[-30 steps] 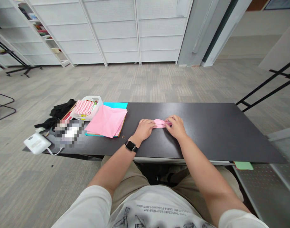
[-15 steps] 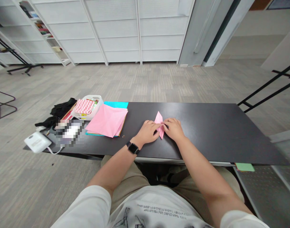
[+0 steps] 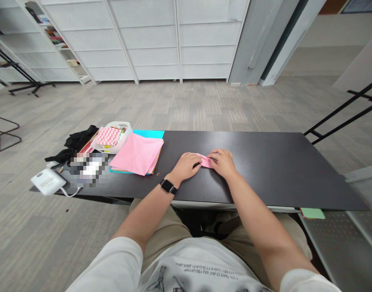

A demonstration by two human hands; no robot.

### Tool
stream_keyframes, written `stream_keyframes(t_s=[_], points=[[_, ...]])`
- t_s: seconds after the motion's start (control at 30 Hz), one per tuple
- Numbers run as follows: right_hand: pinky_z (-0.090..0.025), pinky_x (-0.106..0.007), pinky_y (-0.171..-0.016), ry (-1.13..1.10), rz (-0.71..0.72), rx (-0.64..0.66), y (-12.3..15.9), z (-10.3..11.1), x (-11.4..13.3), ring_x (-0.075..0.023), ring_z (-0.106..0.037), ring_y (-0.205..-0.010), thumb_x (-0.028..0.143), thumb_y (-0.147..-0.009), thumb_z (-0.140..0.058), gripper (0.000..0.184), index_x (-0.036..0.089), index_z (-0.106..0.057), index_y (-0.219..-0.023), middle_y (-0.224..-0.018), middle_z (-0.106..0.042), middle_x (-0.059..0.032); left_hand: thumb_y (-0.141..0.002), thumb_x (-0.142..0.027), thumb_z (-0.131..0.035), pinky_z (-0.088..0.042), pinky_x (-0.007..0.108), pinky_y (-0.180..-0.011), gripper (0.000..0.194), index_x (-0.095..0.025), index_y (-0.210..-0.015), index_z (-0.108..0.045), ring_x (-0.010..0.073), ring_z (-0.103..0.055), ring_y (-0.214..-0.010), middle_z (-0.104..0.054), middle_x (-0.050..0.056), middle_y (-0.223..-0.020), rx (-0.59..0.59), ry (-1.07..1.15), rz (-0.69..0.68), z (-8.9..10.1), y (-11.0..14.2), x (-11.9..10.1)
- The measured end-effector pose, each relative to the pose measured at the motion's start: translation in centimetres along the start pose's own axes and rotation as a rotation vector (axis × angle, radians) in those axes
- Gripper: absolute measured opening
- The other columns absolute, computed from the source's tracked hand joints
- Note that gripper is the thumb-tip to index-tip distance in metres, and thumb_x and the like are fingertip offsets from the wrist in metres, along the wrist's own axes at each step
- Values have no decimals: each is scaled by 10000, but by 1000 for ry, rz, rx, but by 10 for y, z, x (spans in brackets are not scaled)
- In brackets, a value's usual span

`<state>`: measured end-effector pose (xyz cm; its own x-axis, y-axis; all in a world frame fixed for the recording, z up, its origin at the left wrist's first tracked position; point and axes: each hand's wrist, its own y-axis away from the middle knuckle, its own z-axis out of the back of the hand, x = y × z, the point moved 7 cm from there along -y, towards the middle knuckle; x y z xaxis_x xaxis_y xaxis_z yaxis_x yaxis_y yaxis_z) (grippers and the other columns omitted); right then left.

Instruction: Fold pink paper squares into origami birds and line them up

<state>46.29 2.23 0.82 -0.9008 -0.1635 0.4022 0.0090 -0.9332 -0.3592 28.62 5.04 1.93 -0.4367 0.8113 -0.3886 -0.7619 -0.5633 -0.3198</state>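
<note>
A small folded piece of pink paper (image 3: 205, 161) lies on the dark table (image 3: 265, 166) between my two hands. My left hand (image 3: 186, 166), below a black watch (image 3: 167, 185) on the wrist, has its fingers closed on the paper's left end. At the right end, my right hand (image 3: 223, 162) grips the paper with bent fingers. Both ends of the paper are partly covered by the fingers. To the left of my hands lies a stack of paper sheets (image 3: 138, 154), pink on top with other colours showing at the edges.
A white basket (image 3: 127, 132) holding a pink-and-white zigzag item stands behind the stack. Black cloth (image 3: 80, 138), a blurred-out device and a white box-shaped device (image 3: 48, 181) with a cable fill the left end. Green paper (image 3: 312, 213) sticks out under the front right edge.
The pink paper lay crosswise, stood pointed away from me half a second ago, and now lies crosswise again between my fingers. Both hands shifted slightly with it.
</note>
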Motion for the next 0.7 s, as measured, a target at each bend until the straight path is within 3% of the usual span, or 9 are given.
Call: stream_keyframes(t_s=[0.27, 0.43, 0.57, 0.7], points=[[-387, -474, -1076, -36, 78, 42, 5, 2, 9, -284, -574, -1190, 411, -957, -696, 230, 336, -821, -1135, -1246, -693, -70, -1066, -354, -547, -405, 452, -1000, 248, -258, -1021, -771, 245, -627, -1070, -768, 56, -1103, -36, -162, 140, 2, 0, 9], [-394, -465, -1055, -3, 53, 34, 3, -4, 7, -268, -579, -1162, 373, -978, -680, 161, 295, -816, -943, -1206, -685, -69, -1055, -323, -557, -400, 449, -964, 216, -260, -1015, -760, 244, -623, -1016, -761, 49, -1042, -38, -170, 134, 1, 1, 7], [-408, -448, -1007, 23, 41, 41, 1, -7, 6, -267, -578, -1112, 361, -965, -685, 156, 271, -791, -895, -1170, -681, -75, -1036, -273, -562, -404, 453, -967, 195, -261, -1118, -738, 251, -633, -1028, -762, 61, -1074, -29, -162, 148, 0, 1, 6], [-408, -441, -979, 22, 14, 19, -1, -8, 4, -265, -573, -1077, 356, -941, -706, 150, 257, -761, -843, -1131, -676, -74, -1040, -262, -544, -405, 448, -975, 198, -264, -1090, -736, 249, -634, -1018, -756, 63, -1054, -19, -160, 151, 1, 0, 5]])
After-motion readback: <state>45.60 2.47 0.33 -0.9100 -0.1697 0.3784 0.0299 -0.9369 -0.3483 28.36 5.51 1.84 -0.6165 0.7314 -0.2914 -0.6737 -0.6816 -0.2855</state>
